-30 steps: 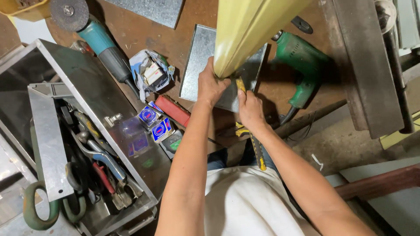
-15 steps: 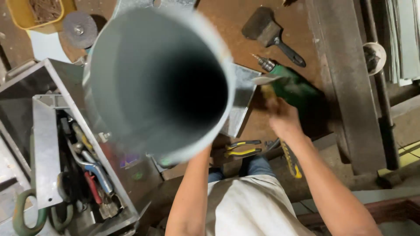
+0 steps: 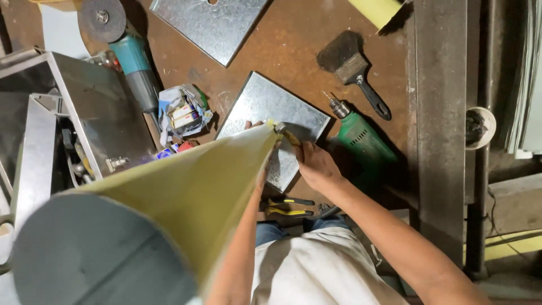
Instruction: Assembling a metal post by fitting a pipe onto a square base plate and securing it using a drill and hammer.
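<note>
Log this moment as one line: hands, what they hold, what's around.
right hand: grips tool at cone tip | left hand: mostly hidden behind yellow cone | under tip: metal sheet | nearby: green drill, brush

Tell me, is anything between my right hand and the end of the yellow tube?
Nothing visible. The right hand is at the tube end over the metal sheet, with a small tool against the rim. The left hand is mostly hidden behind the tube.

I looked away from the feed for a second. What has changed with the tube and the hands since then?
The yellow sheet-metal tube has swung from facing the camera open-end-on to lying slantwise, its far end down on the galvanized plate. The right hand has moved from the green drill to that end, holding a small tool there. The left hand is mostly hidden behind the tube. Brush, grinder and toolbox stayed put.
</note>
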